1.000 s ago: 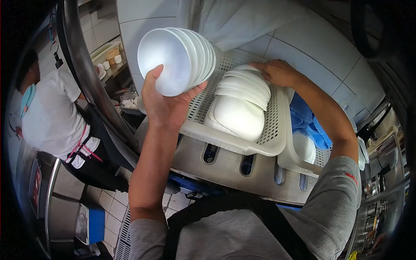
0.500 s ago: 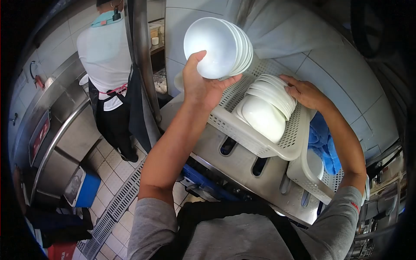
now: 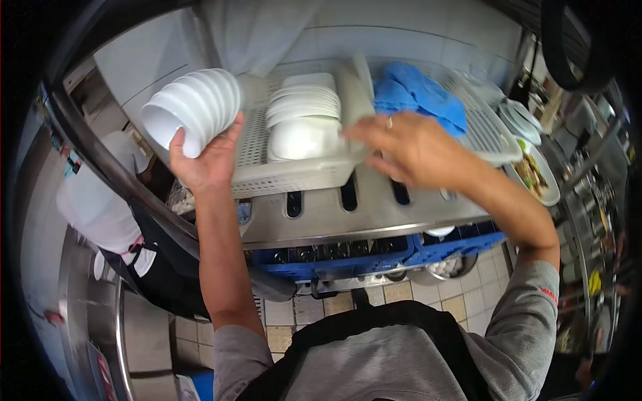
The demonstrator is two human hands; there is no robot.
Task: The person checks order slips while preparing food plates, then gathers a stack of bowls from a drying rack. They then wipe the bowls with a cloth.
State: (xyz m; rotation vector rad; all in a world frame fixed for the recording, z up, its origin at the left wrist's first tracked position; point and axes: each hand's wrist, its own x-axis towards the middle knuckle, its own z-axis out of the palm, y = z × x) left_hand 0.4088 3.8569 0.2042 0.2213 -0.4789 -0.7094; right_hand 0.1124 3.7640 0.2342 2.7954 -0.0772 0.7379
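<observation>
My left hand (image 3: 208, 159) grips a nested stack of white bowls (image 3: 207, 100), tilted on its side with the open mouth facing left. Blurred by motion, my right hand (image 3: 418, 147) reaches leftward with its fingers apart and nothing visible in them. Its fingertips are near the right end of a light plastic basket (image 3: 294, 179). Inside that basket stand several white dishes (image 3: 304, 103) in a row, with a rounded white bowl (image 3: 304, 140) in front of them. Behind my right hand lies a crumpled blue cloth (image 3: 420, 93).
A second perforated basket (image 3: 491, 144) stands at the right, beside a plate of food (image 3: 535, 175). The baskets sit on a slotted steel counter (image 3: 314, 224). Blue crates (image 3: 328, 264) and a pot (image 3: 449, 267) are below. Another person (image 3: 100, 207) stands at the left.
The view has swung right. My right hand has left the dishes in the basket and moved right. My left hand still holds the bowls, now tilted more sideways.
</observation>
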